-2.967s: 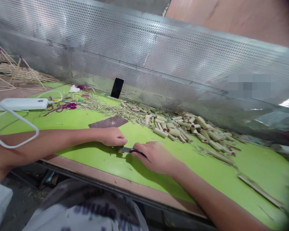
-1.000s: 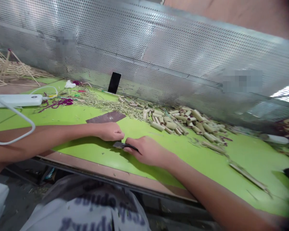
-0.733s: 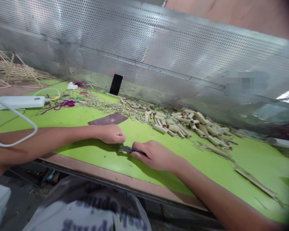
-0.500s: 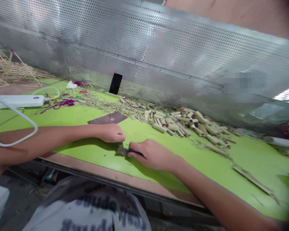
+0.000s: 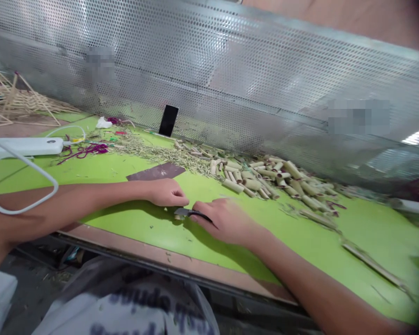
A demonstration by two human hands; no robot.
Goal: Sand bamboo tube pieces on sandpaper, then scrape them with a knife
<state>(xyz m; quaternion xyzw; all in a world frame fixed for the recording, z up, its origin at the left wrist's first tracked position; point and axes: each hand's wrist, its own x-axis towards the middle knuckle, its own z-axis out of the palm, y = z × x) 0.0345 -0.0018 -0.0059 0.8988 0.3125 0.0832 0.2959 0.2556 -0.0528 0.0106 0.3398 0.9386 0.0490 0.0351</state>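
My right hand (image 5: 226, 221) is closed round the dark handle of a small knife (image 5: 187, 213), whose blade points left and lies low over the green table (image 5: 125, 228). My left hand (image 5: 168, 192) is curled into a loose fist just left of the blade tip, fingers pressed down on something small that I cannot make out. Both forearms rest on the table near its front edge.
A pile of cut bamboo tube pieces (image 5: 272, 179) lies behind my right hand. A brown flat sheet (image 5: 156, 172), green shavings (image 5: 150, 153), a black phone (image 5: 169, 120) against the perforated metal wall (image 5: 230, 88), a white power bank (image 5: 24, 146) with cable, purple cord (image 5: 87, 150).
Both hands stay close together at the same spot. The knife blade shifts back and forth by small amounts beside the left fist. The view sways slightly.
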